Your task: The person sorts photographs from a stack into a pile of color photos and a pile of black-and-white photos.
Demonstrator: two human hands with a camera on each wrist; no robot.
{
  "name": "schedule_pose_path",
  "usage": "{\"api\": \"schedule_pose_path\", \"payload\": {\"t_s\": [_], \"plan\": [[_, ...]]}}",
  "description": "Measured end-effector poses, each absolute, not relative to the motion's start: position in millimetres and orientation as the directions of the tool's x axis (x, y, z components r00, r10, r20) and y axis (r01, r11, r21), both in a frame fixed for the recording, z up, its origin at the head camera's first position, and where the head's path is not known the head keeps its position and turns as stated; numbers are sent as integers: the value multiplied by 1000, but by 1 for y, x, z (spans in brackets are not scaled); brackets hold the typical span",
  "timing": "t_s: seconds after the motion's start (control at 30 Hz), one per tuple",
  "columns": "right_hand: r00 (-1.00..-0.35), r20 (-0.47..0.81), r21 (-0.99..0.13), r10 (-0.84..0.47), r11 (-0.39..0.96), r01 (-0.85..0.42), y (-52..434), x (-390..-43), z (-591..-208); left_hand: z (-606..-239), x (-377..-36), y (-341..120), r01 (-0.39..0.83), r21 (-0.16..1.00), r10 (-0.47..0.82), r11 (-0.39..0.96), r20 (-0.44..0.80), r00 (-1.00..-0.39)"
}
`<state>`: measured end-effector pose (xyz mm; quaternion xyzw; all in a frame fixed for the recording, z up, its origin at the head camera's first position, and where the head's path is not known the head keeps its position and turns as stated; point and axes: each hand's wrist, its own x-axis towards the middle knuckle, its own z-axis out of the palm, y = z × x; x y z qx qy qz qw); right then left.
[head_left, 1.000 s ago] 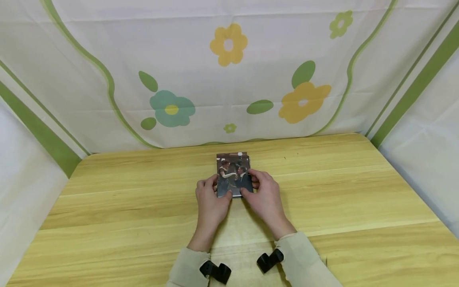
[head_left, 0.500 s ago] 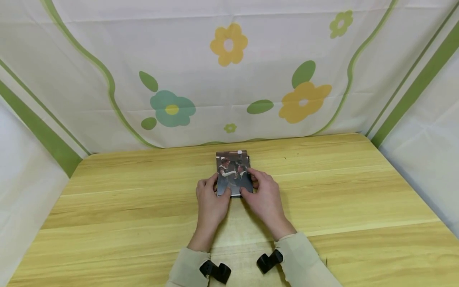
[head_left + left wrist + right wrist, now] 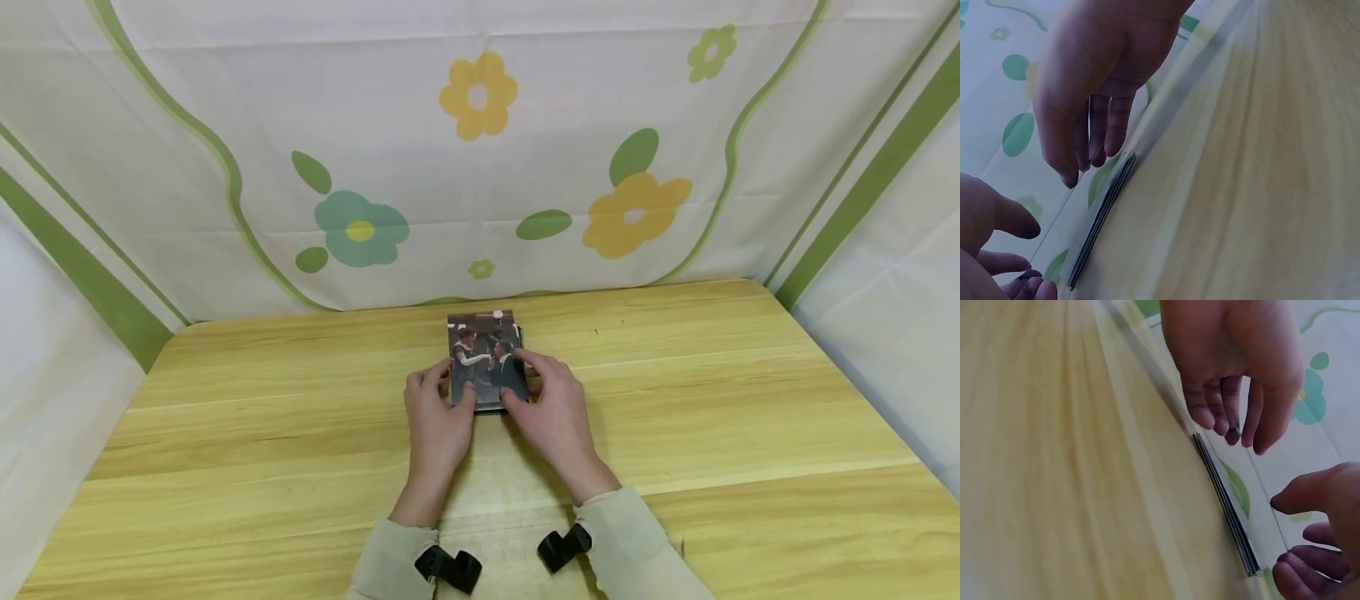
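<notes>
Nearest the person, two beige sleeves [image 3: 622,542] come in over the near edge of the pale wooden bench [image 3: 225,433], each with a black wrist mount under it. Ahead of them the left hand [image 3: 433,421] and the right hand [image 3: 553,408] meet around a thin stack of photo cards [image 3: 486,360] that lies flat on the bench at its middle, the top one showing a printed picture of two figures. The left hand's fingers [image 3: 431,379] are loosely bent at the stack's left edge, with the thumb resting on the near left corner of the top card. The right hand's fingers [image 3: 543,367] curve along the right edge, thumb on the near right corner. In the wrist views the stack [image 3: 1100,215] shows edge-on as several thin dark layers flat on the wood, with the fingertips [image 3: 1235,431] hanging just above or at its edge; whether they actually pinch the cards cannot be told. Both hands are relaxed rather than clenched. Beyond the stack the bench runs on to a white cloth backdrop [image 3: 480,150] printed with yellow and teal flowers and green leaves.
</notes>
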<state>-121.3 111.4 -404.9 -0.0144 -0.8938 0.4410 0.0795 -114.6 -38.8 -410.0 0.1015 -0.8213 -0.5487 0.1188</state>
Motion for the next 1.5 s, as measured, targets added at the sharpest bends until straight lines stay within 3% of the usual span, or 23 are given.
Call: {"api": "schedule_pose_path", "payload": {"t_s": [0.5,1.1,1.5], "plan": [[-978,184,-837,95,537,-105,113,-117,-383,-386,-115,-52,40,962,-345,270,136,-929],[-986,161,-860,51,498,-115,109,-114,-382,-380,-116,-66,-73,973,-300,218,-5,-954],[-976,208,-871,-58,444,-212,85,-112,-391,-374,-111,-111,-151,918,-247,366,-61,-967]]}}
